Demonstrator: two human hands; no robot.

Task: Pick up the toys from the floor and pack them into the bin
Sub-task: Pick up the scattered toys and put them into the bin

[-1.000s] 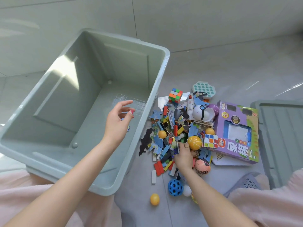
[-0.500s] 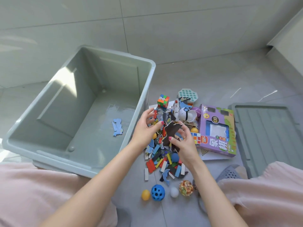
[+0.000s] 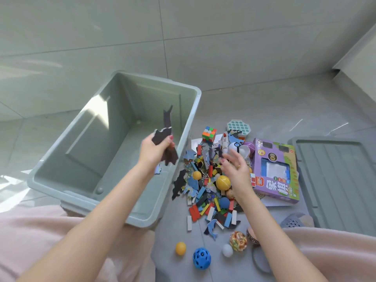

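A large grey-green bin (image 3: 85, 197) stands on the floor at the left. My left hand (image 3: 155, 152) is over its right side, shut on a dark flat animal-shaped cutout (image 3: 167, 137). A blue piece (image 3: 158, 169) peeks out on the bin floor under my wrist. To the right of the bin lies a pile of toys (image 3: 207, 192): flat blocks, cutouts, small balls. My right hand (image 3: 234, 169) hovers above the pile, fingers spread, holding nothing.
A purple toy box (image 3: 274, 171), a puzzle cube (image 3: 209, 133) and a teal bubble pad (image 3: 238, 125) sit at the pile's far side. The bin lid (image 3: 335, 180) lies on the right. Loose balls, orange (image 3: 180, 248), blue (image 3: 201, 258), white (image 3: 227, 250), rest near my knees.
The dark cutout passed from both hands to my left hand, which swung left over the bin. My right hand let go and now hovers open above the pile.
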